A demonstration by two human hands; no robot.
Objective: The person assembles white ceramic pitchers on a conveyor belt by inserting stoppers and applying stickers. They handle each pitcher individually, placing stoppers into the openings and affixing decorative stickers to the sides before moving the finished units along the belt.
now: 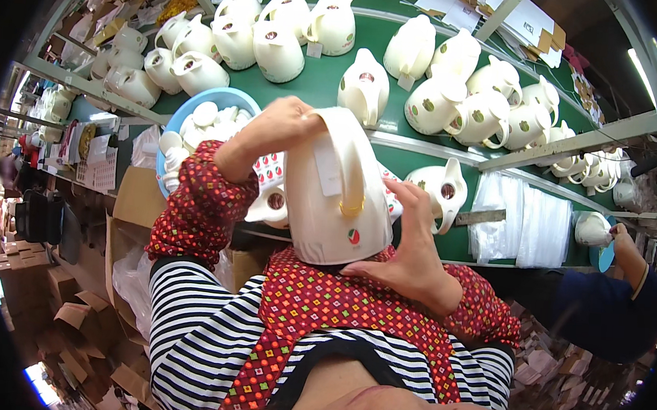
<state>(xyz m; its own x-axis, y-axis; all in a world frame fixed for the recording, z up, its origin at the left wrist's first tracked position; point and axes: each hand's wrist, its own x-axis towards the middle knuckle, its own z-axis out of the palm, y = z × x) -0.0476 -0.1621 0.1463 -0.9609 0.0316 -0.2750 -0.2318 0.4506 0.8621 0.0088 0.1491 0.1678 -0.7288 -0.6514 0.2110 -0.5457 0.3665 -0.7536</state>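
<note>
A cream plastic vacuum jug hangs tilted in front of my chest, its handle facing me. My left hand is closed on its upper end. The jug bears a red-and-green sticker low down, a pale label on its side and a yellow ring at the handle's lower end. My right hand is beside the jug's lower right side, fingers spread, thumb close to the base; whether it touches is unclear. Behind the jug lies a sheet of red-and-green stickers, partly hidden. A second jug lies behind it.
A blue basin of white caps stands at left. Several cream jugs line the green bench. Clear plastic bags and another jug are at right. A co-worker's hand holds a jug far right. Open cartons stand lower left.
</note>
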